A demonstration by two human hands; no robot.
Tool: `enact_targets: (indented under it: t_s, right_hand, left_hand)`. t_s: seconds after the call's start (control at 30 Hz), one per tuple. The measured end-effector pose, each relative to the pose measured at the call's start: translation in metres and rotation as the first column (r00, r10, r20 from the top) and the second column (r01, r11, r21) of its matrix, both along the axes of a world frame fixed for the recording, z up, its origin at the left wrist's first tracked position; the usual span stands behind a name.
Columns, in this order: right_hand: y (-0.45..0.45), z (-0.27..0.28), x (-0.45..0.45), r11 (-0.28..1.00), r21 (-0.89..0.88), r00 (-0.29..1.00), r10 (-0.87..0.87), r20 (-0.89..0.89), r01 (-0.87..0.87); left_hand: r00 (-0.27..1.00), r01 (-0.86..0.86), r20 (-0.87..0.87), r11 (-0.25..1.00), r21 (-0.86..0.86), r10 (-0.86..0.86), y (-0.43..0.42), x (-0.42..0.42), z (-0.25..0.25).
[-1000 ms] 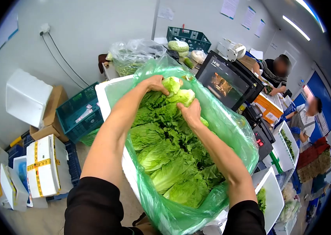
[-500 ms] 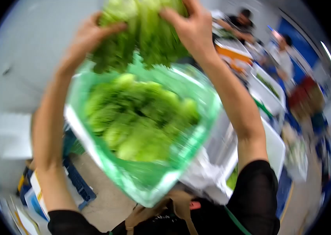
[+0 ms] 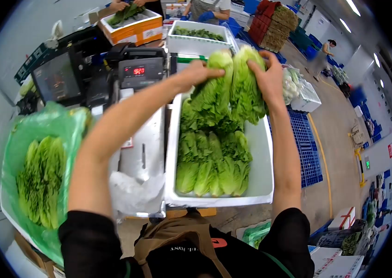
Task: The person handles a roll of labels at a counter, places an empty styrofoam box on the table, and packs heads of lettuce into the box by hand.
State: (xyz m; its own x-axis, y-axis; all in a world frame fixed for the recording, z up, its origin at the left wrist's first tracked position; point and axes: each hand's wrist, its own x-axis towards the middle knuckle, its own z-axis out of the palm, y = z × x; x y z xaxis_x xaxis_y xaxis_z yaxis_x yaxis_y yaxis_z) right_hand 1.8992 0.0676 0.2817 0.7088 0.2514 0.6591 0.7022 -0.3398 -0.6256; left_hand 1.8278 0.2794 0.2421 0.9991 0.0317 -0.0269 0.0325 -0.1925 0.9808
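Observation:
My left hand [image 3: 199,75] is closed on a head of lettuce [image 3: 217,92] near its pale base. A second lettuce head [image 3: 246,88] is gripped by my right hand [image 3: 269,78], thumb across its front. Both heads are side by side, bases up and leaves hanging, over the far end of a white foam box [image 3: 219,201]. Inside that box, rows of lettuce [image 3: 210,173] lie with pale bases toward me. To the left, a foam box lined with a green plastic bag [image 3: 13,134] holds more lettuce [image 3: 43,180].
Between the boxes is a weighing scale with a lit display [image 3: 139,71] and metal platform [image 3: 146,153], crumpled white plastic [image 3: 135,190] on it. Behind stand a foam box of greens [image 3: 198,46] and an orange-banded box [image 3: 152,34]. Co-workers stand beyond. A blue pallet [image 3: 305,148] lies right.
My view has swung right, from the green-lined box to the white foam box. The lettuce heads, still in both hands, have moved from above the lined box to above the white one.

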Motion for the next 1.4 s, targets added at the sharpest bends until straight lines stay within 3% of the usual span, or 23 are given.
enact_targets:
  t_s: [0.07,0.1,0.17,0.23,0.3,0.4,0.47,0.5,0.6,0.63,0.77,0.87,0.9,1.0,1.03,1.07,1.13,1.17,1.27,1.3,1.33,1.37,1.4]
  right_hand:
    - [-0.027,-0.038,0.039,0.984,-0.079,0.983,-0.152,0.100,0.160]
    - [-0.032,-0.052,0.056,0.973,-0.124,0.981,-0.187,0.052,0.192]
    - [-0.045,-0.089,0.093,0.942,-0.241,0.968,-0.248,-0.037,0.232]
    - [-0.052,-0.145,0.135,0.913,-0.284,0.956,-0.283,0.080,0.294]
    - [-0.049,-0.172,0.147,0.879,-0.372,0.947,-0.322,0.000,0.299]
    - [-0.037,-0.237,0.175,0.861,-0.409,0.944,-0.329,0.007,0.303]
    - [-0.031,-0.273,0.186,0.835,-0.426,0.922,-0.387,-0.003,0.349]
    - [-0.029,-0.288,0.193,0.837,-0.420,0.920,-0.391,-0.009,0.351]
    - [-0.028,-0.326,0.208,0.826,-0.475,0.917,-0.389,-0.088,0.305]
    - [-0.029,-0.336,0.212,0.811,-0.532,0.913,-0.378,-0.154,0.246]
    - [-0.027,-0.425,0.242,0.832,-0.555,0.938,-0.203,-0.280,0.015]
    - [-0.040,-0.414,0.252,0.883,-0.463,0.924,-0.236,-0.302,0.075]
    - [-0.038,-0.404,0.247,0.916,-0.349,0.924,-0.291,-0.246,0.196]
    - [-0.037,-0.331,0.219,0.975,-0.216,0.914,-0.138,-0.380,0.057]
    - [-0.035,-0.330,0.212,0.958,-0.285,0.921,-0.082,-0.380,-0.033]
    - [-0.031,-0.328,0.202,0.916,-0.398,0.927,-0.109,-0.360,-0.046]
    - [-0.016,-0.309,0.155,0.800,-0.595,0.940,-0.139,-0.310,-0.078]
    - [-0.015,-0.321,0.149,0.697,-0.709,0.942,-0.159,-0.295,-0.105]
    - [-0.034,-0.375,0.160,0.790,-0.614,0.997,-0.048,-0.067,-0.003]
    - [-0.033,-0.372,0.161,0.762,-0.646,0.993,-0.024,-0.111,-0.054]
    - [-0.033,-0.363,0.162,0.782,-0.609,0.981,0.013,-0.194,-0.131]
    - [-0.037,-0.398,0.184,0.808,-0.582,0.993,0.033,-0.112,-0.092]
    - [-0.039,-0.393,0.186,0.774,-0.618,0.984,0.033,-0.174,-0.136]
  left_hand:
    - [0.999,0.043,0.023,0.988,-0.146,-0.040,-0.039,0.060,-0.053]
    - [0.999,0.047,0.002,0.935,-0.350,-0.050,-0.055,0.092,-0.087]
    - [0.999,-0.007,-0.048,0.893,-0.449,-0.016,-0.089,0.129,-0.134]
    - [0.982,-0.112,-0.191,0.859,-0.500,0.017,-0.110,0.160,-0.185]
    - [0.975,-0.173,-0.211,0.842,-0.511,0.073,-0.122,0.182,-0.232]
    - [0.960,-0.212,-0.259,0.887,-0.411,0.109,-0.112,0.198,-0.276]
    - [0.906,-0.268,-0.332,0.963,0.027,0.262,-0.111,0.211,-0.289]
    - [0.875,-0.267,-0.341,0.931,0.251,0.343,-0.111,0.218,-0.294]
    - [0.755,-0.313,-0.394,0.816,0.485,0.524,-0.124,0.215,-0.260]
    - [0.784,-0.261,-0.389,0.826,0.500,0.484,-0.123,0.213,-0.253]
    - [0.767,-0.284,-0.266,0.680,0.676,0.584,-0.138,0.235,-0.280]
    - [0.709,-0.294,-0.316,0.672,0.680,0.630,-0.148,0.241,-0.273]
    - [0.731,-0.285,-0.275,0.646,0.708,0.625,-0.146,0.245,-0.286]
    - [0.827,-0.192,-0.332,0.784,0.590,0.453,-0.131,0.241,-0.284]
    - [0.851,-0.066,-0.438,0.886,0.459,0.290,-0.109,0.243,-0.272]
    - [0.776,-0.175,-0.584,0.971,0.164,0.239,-0.097,0.238,-0.262]
    - [0.765,-0.094,-0.630,0.990,0.102,0.137,-0.049,0.222,-0.240]
    - [0.787,-0.024,-0.605,0.986,0.166,0.121,-0.039,0.209,-0.205]
    - [0.941,0.082,-0.338,0.988,0.129,-0.033,0.009,0.182,-0.173]
    - [0.964,0.018,-0.261,0.977,0.213,0.039,0.011,0.146,-0.117]
    - [0.970,0.078,-0.243,0.977,0.199,-0.028,0.029,0.150,-0.106]
    - [0.981,0.040,-0.196,0.968,0.246,0.010,0.024,0.103,-0.045]
    - [0.991,0.052,-0.136,0.964,0.259,-0.017,0.033,0.070,-0.012]
